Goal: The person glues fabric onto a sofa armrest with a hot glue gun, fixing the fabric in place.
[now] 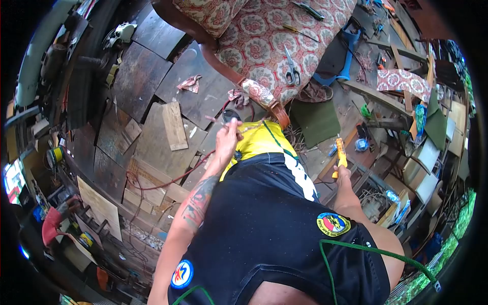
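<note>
My left hand (227,137) is closed, its fingers pinching a narrow pinkish strip (250,128) that looks like trim or cloth. It is beside the front of a carved wooden armchair arm (279,113). A dark round object (231,116) lies just beyond the fingers; I cannot make out its kind. Out to the right, my right hand (342,172) is wrapped round a yellow-and-orange hand tool (341,151) with a narrow tip pointing away from me. On the flowered chair seat (254,48) lie scissors (292,71), a thin screwdriver-like tool (301,33) and a dark-green-handled tool (308,10).
Wooden boards (174,127) and a patterned cloth scrap (190,84) lie on the floor. A red cord (175,179) runs across it at left. Green cloth (316,122) lies beside the chair. At right stand a wooden frame (376,96) and flowered fabric (403,83).
</note>
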`<state>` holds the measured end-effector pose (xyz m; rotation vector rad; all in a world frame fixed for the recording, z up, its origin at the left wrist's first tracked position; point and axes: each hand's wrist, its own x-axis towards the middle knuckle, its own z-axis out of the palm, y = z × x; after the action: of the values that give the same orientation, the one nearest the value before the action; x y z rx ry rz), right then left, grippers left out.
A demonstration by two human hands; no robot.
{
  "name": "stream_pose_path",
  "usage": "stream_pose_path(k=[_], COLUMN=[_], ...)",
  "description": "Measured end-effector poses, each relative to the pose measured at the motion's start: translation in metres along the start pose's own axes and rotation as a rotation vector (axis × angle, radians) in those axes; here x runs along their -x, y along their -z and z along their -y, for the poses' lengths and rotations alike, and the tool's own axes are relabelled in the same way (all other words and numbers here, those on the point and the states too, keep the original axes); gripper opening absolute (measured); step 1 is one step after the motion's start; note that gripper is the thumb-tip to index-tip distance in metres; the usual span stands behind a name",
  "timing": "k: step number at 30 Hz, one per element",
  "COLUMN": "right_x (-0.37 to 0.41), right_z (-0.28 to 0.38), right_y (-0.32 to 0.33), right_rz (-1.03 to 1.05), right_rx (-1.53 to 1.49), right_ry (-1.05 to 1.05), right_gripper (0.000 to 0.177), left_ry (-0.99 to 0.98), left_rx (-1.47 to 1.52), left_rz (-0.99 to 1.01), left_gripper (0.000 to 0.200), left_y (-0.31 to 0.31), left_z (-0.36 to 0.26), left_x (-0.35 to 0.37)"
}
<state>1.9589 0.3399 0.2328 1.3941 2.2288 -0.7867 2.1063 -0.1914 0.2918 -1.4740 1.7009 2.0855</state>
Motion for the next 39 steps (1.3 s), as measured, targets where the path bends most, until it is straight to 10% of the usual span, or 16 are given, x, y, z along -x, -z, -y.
stream_pose_path(k=[17, 27, 39], right_x=[0.089, 0.304, 0.211], right_z=[-0.033, -0.081, -0.174], right_y=[-0.098, -0.173, -0.299], right_rz=[-0.084, -0.208, -0.227], right_rx=[-0.29, -0.565, -0.441], right_ry=[-0.009, -0.028, -0.183], right_gripper=[0.031, 0.023, 0.024], left_ry=[0.19, 0.349, 0.19], left_rx=[-0.151, -0.377, -0.284], left_rz=[0.439, 0.757, 0.657], left_gripper=[0.05, 0.05, 0.057], left_y=[0.096, 0.173, 0.154], left_z=[-0.009, -0.009, 0.083], left_x=[-0.094, -0.17, -0.239])
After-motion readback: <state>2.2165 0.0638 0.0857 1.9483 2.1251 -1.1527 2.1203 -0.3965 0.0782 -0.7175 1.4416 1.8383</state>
